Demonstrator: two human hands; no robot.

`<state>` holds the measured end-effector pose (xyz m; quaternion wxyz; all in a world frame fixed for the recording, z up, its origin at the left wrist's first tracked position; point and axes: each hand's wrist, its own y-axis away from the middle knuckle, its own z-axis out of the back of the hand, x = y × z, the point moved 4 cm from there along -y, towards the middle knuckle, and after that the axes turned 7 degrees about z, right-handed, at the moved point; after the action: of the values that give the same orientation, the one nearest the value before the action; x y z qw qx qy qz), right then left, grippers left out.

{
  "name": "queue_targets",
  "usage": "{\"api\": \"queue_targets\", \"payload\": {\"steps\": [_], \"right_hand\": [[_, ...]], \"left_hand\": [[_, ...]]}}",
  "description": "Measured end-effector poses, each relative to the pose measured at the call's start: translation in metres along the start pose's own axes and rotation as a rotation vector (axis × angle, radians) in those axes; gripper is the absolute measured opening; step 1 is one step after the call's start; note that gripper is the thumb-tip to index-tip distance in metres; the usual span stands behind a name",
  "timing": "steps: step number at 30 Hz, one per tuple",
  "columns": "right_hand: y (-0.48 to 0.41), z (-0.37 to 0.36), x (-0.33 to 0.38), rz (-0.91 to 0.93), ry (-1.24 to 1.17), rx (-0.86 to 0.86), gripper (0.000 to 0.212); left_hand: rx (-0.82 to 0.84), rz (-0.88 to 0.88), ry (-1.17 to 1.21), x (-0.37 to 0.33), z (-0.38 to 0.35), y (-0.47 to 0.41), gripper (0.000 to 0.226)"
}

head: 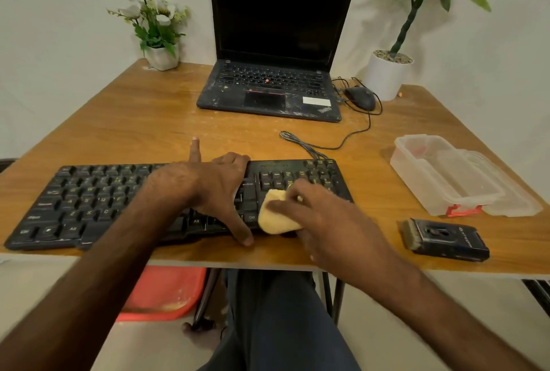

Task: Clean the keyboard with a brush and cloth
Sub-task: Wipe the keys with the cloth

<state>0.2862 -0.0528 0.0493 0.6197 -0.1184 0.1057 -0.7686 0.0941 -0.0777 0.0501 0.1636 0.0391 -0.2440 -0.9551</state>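
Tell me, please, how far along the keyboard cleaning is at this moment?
Brushing looks finished: the brush lies on the table, right of the keyboard. In hand: the right hand holds the yellow cloth on the keyboard's right end, while the left hand grips it front to back. Left, probably: the letter keys, with white specks along the left front edge.
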Motion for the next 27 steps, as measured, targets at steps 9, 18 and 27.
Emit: {"api": "queue_targets", "payload": {"steps": [9,18,27], "right_hand": [[-0.036,0.015,-0.039,-0.133,0.007,0.051,0.046],[-0.043,0.026,-0.059,-0.178,0.207,0.202,0.046],[-0.048,-0.004,-0.046,-0.022,0.082,0.108,0.045]], "left_hand": [[0.005,0.020,-0.016,-0.002,0.002,0.003,0.146],[0.010,0.018,0.026,-0.001,0.002,0.004,0.145],[0.019,0.014,0.023,-0.002,0.001,0.002,0.146]]}}
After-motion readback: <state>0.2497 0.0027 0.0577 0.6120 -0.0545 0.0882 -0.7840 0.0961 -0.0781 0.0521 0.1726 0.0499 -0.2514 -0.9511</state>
